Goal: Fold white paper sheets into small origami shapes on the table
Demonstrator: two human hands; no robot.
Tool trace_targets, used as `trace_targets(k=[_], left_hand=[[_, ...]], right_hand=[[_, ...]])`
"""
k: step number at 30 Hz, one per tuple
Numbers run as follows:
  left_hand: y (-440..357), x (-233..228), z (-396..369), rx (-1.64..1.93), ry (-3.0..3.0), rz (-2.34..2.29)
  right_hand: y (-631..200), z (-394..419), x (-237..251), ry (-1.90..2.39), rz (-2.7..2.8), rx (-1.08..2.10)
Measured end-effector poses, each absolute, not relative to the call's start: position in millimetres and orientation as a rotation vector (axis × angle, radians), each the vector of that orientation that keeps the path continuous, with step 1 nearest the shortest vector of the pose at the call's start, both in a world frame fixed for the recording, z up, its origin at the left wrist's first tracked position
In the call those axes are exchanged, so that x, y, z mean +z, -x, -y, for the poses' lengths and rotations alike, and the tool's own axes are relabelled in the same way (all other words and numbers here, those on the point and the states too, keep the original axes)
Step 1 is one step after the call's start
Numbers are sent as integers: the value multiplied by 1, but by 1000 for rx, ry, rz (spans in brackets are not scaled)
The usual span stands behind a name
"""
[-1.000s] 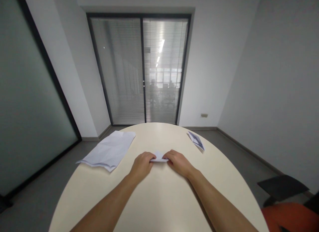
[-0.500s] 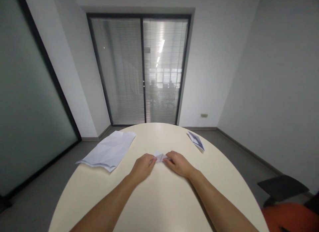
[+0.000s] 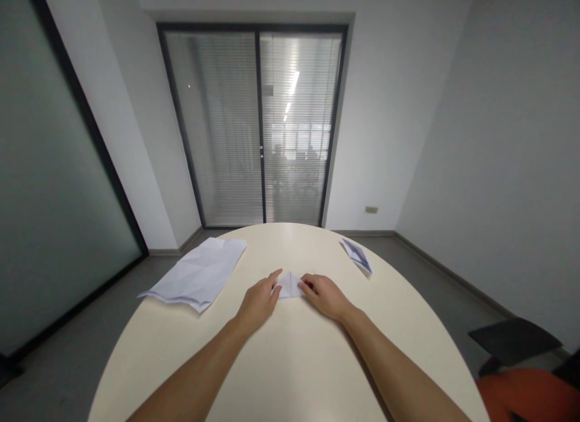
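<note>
A small folded white paper (image 3: 290, 285) with a peaked top and a crease down its middle is between my two hands at the middle of the round table. At its left end my left hand (image 3: 258, 302) has the thumb against the paper, the index finger stretched out and lifted away. My right hand (image 3: 327, 297) pinches the right end between thumb and curled fingers. Both outer ends of the paper are hidden by the fingers.
Several white paper sheets (image 3: 203, 274) lie creased on the left of the pale round table (image 3: 285, 361). Another folded paper (image 3: 357, 256) rests near the far right edge. An orange chair (image 3: 528, 395) with a black armrest (image 3: 515, 340) stands at the lower right.
The folded paper shows a wider face now, with its peak up and the crease upright. My left index finger has lifted and spread from the thumb; my right hand has barely moved.
</note>
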State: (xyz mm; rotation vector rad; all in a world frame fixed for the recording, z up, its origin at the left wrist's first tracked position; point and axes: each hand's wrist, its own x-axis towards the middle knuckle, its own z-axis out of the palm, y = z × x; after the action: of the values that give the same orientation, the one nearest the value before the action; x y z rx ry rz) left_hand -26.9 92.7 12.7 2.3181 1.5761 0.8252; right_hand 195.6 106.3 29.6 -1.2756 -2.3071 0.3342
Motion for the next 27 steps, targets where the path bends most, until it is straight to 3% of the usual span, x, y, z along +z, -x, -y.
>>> trace_targets(k=[15, 27], left_hand=[[29, 0, -98, 875, -2458, -1495], [29, 0, -98, 817, -2540, -1284]], right_hand=[[-196, -112, 19, 1215, 2237, 304], [-189, -104, 19, 1008, 2481, 235]])
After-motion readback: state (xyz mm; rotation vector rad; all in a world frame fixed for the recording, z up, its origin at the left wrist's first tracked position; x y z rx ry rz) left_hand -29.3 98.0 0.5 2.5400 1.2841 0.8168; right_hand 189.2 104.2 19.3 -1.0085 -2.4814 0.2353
